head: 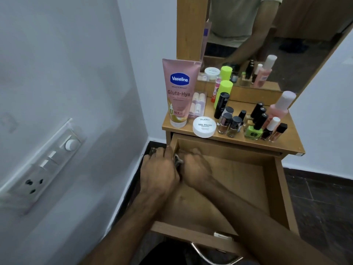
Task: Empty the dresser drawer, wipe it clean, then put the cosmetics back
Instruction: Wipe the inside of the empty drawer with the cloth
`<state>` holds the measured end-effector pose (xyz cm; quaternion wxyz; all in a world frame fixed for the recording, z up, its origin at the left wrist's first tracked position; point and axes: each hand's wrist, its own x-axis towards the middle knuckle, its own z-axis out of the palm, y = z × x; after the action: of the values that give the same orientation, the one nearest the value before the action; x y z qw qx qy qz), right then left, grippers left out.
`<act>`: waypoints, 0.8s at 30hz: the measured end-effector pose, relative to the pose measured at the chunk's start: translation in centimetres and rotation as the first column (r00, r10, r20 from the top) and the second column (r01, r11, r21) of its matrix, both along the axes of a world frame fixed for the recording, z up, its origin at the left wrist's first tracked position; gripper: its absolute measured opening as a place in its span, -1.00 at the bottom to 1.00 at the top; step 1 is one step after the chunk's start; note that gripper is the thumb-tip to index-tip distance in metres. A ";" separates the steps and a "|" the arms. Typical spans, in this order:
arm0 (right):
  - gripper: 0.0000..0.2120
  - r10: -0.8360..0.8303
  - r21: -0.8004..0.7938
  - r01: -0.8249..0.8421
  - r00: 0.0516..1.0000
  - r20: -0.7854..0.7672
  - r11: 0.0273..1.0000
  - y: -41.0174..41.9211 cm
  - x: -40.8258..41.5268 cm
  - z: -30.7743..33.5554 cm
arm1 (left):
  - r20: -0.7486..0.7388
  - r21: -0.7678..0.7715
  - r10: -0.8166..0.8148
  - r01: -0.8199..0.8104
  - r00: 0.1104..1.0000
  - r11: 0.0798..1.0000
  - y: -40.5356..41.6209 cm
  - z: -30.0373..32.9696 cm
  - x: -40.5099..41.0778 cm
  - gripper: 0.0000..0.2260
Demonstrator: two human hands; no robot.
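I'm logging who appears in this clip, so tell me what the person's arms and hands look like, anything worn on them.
Both forearms are bare, with no sleeves in the head view. The left hand and right hand wear no gloves; no watch or bracelet shows. The picture is too blurred to tell about rings.

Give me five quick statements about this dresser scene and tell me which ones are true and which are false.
1. The wooden drawer is pulled open. True.
2. The pink Vaseline lotion tube lies inside the drawer. False: it stands on the wooden dresser top.
3. The white round nail polish remover tub sits near the front edge of the dresser top. True.
4. The green nail polish bottle with a black cap has tipped over. False: it stands upright.
5. The right hand rests on the dresser top. False: it is inside the drawer at the back left corner, next to the left hand on the drawer's side wall.
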<state>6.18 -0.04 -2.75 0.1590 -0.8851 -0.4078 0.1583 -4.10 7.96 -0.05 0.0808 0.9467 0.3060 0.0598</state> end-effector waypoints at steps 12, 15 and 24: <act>-0.86 0.296 0.227 -0.250 0.935 -0.194 0.941 -3.8 -1.3 -0.6 | 0.149 -0.022 0.023 -0.020 0.989 1.000 0.7 -0.4 -0.3 -0.68; -0.83 0.454 0.199 -0.415 0.859 -0.236 0.888 -4.1 -3.0 -0.9 | 0.169 -0.005 0.029 -0.029 0.985 1.000 0.6 -0.4 -0.2 -0.65; -0.76 0.549 -0.144 -0.630 0.750 -0.370 0.763 -6.2 -2.2 2.7 | 0.142 -0.004 -0.011 0.012 0.990 1.000 1.1 -0.6 -0.3 -0.63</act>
<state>3.97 -6.21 -0.02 0.0443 -0.6863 -0.6140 0.3874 -4.44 9.07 -0.68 0.1050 0.9416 0.2941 0.1259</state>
